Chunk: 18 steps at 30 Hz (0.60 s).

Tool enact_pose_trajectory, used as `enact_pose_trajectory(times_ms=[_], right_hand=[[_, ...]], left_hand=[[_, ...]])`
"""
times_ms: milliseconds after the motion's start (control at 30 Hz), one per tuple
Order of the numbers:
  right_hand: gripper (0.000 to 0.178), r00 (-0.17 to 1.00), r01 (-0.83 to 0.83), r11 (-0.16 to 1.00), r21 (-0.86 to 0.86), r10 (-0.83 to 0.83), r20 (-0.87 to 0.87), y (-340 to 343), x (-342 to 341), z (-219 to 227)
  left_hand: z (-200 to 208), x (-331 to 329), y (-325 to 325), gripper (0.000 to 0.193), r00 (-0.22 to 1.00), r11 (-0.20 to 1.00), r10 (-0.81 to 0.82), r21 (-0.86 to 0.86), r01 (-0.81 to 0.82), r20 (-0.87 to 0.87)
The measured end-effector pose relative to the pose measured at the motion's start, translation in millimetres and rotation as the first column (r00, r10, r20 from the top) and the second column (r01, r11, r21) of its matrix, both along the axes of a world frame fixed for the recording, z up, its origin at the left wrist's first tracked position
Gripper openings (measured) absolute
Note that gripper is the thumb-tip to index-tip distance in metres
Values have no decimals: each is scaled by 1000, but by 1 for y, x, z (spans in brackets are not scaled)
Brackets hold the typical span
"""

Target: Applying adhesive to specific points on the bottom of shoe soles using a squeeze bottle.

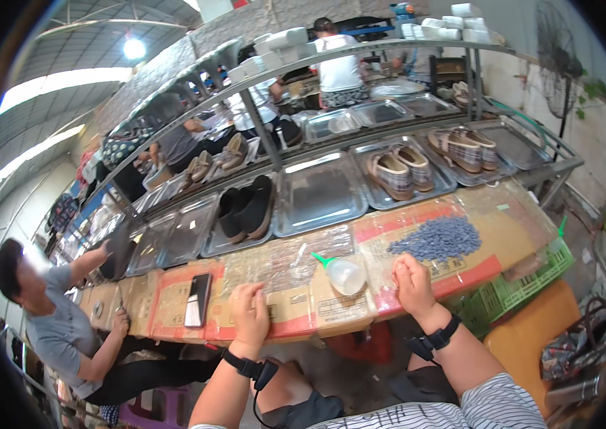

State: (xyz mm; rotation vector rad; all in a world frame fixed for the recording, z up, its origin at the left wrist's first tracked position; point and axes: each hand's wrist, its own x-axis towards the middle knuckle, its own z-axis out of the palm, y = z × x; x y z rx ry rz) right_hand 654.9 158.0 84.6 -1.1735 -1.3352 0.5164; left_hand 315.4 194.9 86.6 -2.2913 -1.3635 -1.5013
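My left hand (pixel 250 314) is above the cardboard-covered bench (pixel 296 314), its fingers curled together; whatever they may hold is hidden. To its left lies a dark phone (pixel 198 300). My right hand (pixel 414 286) is closed in a pinch close to a pile of small blue-grey pieces (pixel 440 239); I cannot make out anything between its fingertips. Between my hands rests a translucent, rounded squeeze bottle (pixel 349 277) with a green nozzle. Neither hand touches it.
Metal trays (pixel 321 194) line the rack behind the bench, some holding plaid shoes (pixel 399 171) and black shoes (pixel 245 209). At the left, a co-worker (pixel 67 322) holds a dark shoe (pixel 117 252). A green crate (pixel 524 282) and an orange stool (pixel 531 336) stand at the right.
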Motion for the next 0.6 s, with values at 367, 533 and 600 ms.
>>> enact_pose_trajectory(times_ms=[367,533,600], right_hand=[[27,989,-82,996,-36,77,-123,-1,4,-1],[33,956,-150,986,-74,126,-264,0,5,1],[43,966,-121,991,-64,103,-235,0,5,3]], left_hand=[[-31,-17,5,15,883,959,174,-280,-50,435],[-35,-25,6,15,849,951,137,-307,31,511],[-37,-27,7,15,833,950,144,-311,35,533]])
